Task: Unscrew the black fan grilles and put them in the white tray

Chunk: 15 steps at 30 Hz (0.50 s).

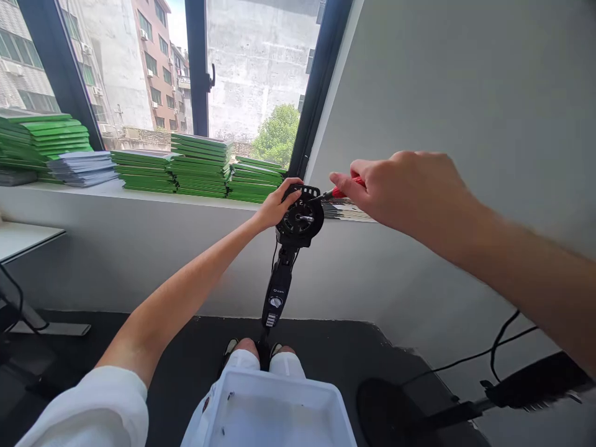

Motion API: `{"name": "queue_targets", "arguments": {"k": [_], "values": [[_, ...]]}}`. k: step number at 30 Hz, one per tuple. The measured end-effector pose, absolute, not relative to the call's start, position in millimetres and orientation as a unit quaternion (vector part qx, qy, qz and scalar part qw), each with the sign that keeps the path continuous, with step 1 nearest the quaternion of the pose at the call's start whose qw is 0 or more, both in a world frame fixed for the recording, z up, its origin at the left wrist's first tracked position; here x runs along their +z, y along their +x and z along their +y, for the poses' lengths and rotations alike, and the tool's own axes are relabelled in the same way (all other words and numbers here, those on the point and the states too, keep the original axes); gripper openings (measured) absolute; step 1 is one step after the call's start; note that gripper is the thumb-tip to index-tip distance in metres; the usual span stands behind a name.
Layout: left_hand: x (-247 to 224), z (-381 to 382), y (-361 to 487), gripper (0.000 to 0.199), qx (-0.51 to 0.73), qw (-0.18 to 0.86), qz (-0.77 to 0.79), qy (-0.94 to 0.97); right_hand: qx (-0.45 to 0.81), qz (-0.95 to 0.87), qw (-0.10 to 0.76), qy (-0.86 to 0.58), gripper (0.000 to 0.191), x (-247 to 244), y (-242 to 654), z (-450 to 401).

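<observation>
In the head view a black pedestal fan [278, 282] stands upright before me, its round motor head [302, 225] bare of grille and blades. My left hand [275, 206] is closed around the upper left rim of that head, thumb on the front. A red-handled screwdriver [342, 191] is gripped in my right hand [403, 189], coming in from the right. Its dark shaft points left, with the tip at the upper part of the motor head; whether it sits in a screw is too small to tell. A white tray [279, 380] with a few small dark pieces rests over my lap.
Stacks of green-edged books [200, 174] and grey-white booklets [84, 167] line the windowsill behind the fan. Another black fan stand [447, 417] with a cable lies at lower right. A white desk edge [28, 241] juts in at left.
</observation>
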<state>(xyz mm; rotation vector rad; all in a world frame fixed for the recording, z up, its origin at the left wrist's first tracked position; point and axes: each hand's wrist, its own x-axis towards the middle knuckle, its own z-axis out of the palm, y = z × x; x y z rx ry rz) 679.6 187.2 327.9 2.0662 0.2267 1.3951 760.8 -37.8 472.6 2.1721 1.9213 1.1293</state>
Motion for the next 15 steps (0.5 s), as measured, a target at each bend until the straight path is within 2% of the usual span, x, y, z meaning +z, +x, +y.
{"name": "queue_targets", "arguments": {"k": [3,4,8,11,13,15], "values": [[327,188,680,0.03,0.528,0.316,0.085,0.784,0.277,0.656,-0.001,0.702,0.043,474,765,-35],[327,188,680,0.03,0.529,0.316,0.083,0.784,0.27,0.661,0.001,0.7,0.044,474,766,-36],[327,187,681,0.029,0.539,0.311,0.083,0.778,0.353,0.614,0.043,0.704,0.054,471,760,-40],[327,185,681,0.029,0.54,0.309,0.083,0.778,0.299,0.65,0.036,0.698,0.043,469,755,-41],[326,185,681,0.03,0.539,0.31,0.082,0.779,0.289,0.656,0.019,0.697,0.046,470,754,-40],[326,185,681,0.03,0.539,0.311,0.081,0.779,0.336,0.627,0.023,0.702,0.052,471,755,-39]]}}
